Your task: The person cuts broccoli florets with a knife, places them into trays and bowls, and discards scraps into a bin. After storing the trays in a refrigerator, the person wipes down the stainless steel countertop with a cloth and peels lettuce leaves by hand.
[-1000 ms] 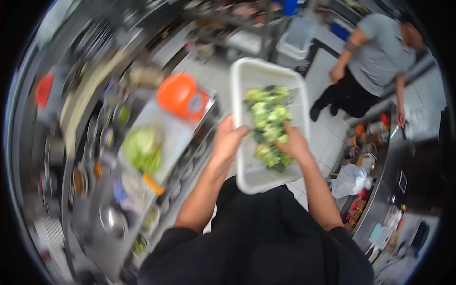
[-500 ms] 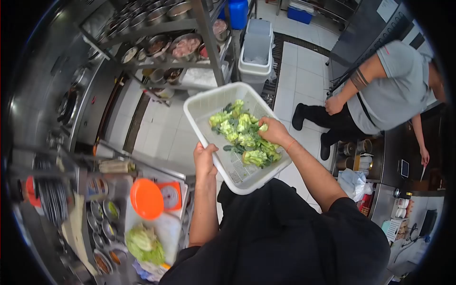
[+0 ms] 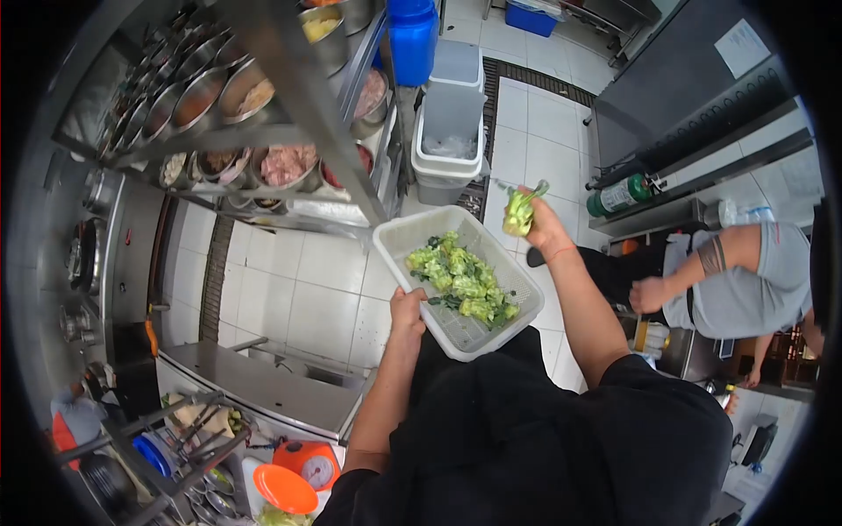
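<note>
My left hand (image 3: pixel 407 309) grips the left rim of a white perforated plastic basket (image 3: pixel 517 280) at chest height, its fingers wrapped over the edge. Inside the basket lies a heap of pale green leafy vegetables (image 3: pixel 460 280) with darker leaf tips. Raised beyond the basket's far right corner, my right hand (image 3: pixel 547 230) is closed around one stubby leafy green vegetable (image 3: pixel 519 213). Its pale stalk end points down and its leaves point up. I cannot tell its exact kind.
A metal shelf rack (image 3: pixel 338 140) with bowls of meat stands at far left. Beyond the basket is a grey-white bin (image 3: pixel 449 167). A co-worker in a grey shirt (image 3: pixel 745 280) is at right, near a green cylinder (image 3: pixel 621 195). An orange scale (image 3: pixel 307 463) sits lower left.
My right hand has come up out of the basket with one leafy vegetable, moving right. The view has shifted toward the rack; the basket sits lower right in it.
</note>
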Action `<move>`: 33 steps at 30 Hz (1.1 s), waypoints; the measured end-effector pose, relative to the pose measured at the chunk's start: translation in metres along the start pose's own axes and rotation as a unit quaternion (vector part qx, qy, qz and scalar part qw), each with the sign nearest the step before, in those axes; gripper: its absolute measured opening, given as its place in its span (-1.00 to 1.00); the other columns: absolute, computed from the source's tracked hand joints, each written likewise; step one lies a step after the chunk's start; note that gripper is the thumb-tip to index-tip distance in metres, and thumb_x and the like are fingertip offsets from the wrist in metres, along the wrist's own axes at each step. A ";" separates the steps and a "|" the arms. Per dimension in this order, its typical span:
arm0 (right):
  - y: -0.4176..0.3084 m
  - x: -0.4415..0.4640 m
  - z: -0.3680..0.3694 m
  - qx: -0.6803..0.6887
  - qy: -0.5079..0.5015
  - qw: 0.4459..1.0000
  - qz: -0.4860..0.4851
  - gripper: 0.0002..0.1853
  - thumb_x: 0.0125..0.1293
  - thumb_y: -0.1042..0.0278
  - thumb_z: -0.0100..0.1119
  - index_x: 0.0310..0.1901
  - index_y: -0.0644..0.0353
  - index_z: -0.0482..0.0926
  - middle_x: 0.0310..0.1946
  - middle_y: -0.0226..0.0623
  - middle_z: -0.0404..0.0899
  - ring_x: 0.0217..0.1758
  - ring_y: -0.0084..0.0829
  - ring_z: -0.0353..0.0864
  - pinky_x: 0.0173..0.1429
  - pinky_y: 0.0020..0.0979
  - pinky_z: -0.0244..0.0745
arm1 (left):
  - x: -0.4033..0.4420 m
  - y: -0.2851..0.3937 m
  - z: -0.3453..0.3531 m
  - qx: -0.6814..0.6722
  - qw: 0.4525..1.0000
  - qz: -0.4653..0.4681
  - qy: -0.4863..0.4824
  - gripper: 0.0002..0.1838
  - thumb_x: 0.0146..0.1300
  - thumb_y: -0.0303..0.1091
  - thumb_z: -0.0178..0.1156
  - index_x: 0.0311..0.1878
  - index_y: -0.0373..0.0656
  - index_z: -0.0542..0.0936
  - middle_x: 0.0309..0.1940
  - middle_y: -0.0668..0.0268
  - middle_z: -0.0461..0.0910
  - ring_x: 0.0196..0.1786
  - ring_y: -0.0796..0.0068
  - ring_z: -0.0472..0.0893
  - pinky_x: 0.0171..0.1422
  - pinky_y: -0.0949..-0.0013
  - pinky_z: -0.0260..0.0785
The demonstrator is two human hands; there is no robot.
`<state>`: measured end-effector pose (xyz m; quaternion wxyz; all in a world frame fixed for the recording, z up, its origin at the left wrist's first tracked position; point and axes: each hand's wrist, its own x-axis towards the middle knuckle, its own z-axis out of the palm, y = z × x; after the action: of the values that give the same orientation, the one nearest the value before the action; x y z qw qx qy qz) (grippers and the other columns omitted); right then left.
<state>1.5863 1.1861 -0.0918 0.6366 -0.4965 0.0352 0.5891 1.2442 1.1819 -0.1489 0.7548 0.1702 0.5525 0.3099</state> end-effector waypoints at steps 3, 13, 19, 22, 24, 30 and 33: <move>-0.068 0.094 -0.001 -0.009 0.002 0.999 -0.037 -0.80 0.55 0.12 0.12 -0.04 0.04 0.59 -0.29 -0.30 0.65 -0.30 -0.26 0.67 -0.19 -0.09 0.67 | 0.031 0.010 0.037 -0.007 1.000 -0.007 0.009 -0.61 0.01 -0.72 0.08 -0.03 -0.28 0.52 -0.19 0.20 0.63 -0.15 0.24 0.66 -0.08 0.23 0.55; -0.232 0.543 0.047 -0.072 -0.008 0.997 -0.033 -0.63 0.59 0.15 0.01 0.20 0.25 0.52 0.07 -0.11 0.64 0.08 -0.14 0.72 0.08 0.00 0.74 | 0.140 0.022 0.095 -0.001 0.998 -0.017 0.055 -0.46 -0.01 -0.73 0.05 0.13 -0.28 0.51 -0.12 0.17 0.65 -0.11 0.24 0.67 -0.02 0.27 0.57; -0.249 0.617 0.101 -0.111 0.059 0.991 -0.047 -0.47 0.46 -0.05 0.21 0.23 0.23 0.51 0.11 -0.09 0.60 -0.10 -0.13 0.68 -0.07 -0.09 0.69 | 0.125 0.051 0.139 0.004 0.995 0.006 0.101 -0.34 -0.03 -0.75 0.02 0.26 -0.33 0.49 -0.05 0.19 0.66 -0.08 0.33 0.68 -0.01 0.34 0.58; -0.241 0.623 0.096 -0.328 0.081 0.935 -0.106 -0.54 0.37 0.03 0.25 0.09 0.27 0.58 -0.08 -0.19 0.62 -0.21 -0.33 0.62 -0.20 -0.21 0.53 | 0.121 0.054 0.148 0.007 0.992 0.007 0.128 -0.36 -0.02 -0.75 0.03 0.25 -0.34 0.50 -0.05 0.19 0.66 -0.08 0.33 0.68 0.02 0.34 0.57; -0.226 0.553 0.112 -0.154 -0.007 0.972 -0.179 -0.62 0.48 0.25 0.14 0.17 0.36 0.49 0.09 -0.11 0.57 0.03 -0.29 0.66 0.00 -0.27 0.67 | 0.121 0.053 0.149 -0.003 0.991 0.011 0.131 -0.38 0.00 -0.75 0.04 0.25 -0.34 0.50 -0.03 0.19 0.67 -0.07 0.33 0.68 0.04 0.35 0.55; -0.108 0.308 0.084 -0.320 -0.201 0.919 -0.114 -0.86 0.43 0.44 0.09 -0.05 0.17 0.59 -0.23 -0.37 0.68 -0.27 -0.57 0.60 -0.17 -0.49 0.55 | 0.116 0.046 0.146 -0.002 0.988 0.030 0.152 -0.58 0.06 -0.73 0.08 0.03 -0.21 0.58 -0.24 0.33 0.63 -0.25 0.50 0.60 -0.15 0.40 0.46; -0.022 0.265 0.068 -0.626 -0.335 0.696 -0.105 -0.33 0.22 0.12 0.44 0.35 0.12 0.48 0.20 -0.05 0.56 0.18 -0.17 0.64 0.22 -0.19 0.56 | 0.116 0.038 0.147 -0.001 0.987 0.036 0.156 -0.69 0.09 -0.73 0.11 -0.10 -0.21 0.58 -0.36 0.42 0.59 -0.36 0.59 0.53 -0.24 0.47 0.40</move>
<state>1.6475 1.4259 -0.2112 0.2061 -0.5508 -0.6095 0.5316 1.3951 1.2992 -0.1623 0.6476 0.1385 0.6567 0.3607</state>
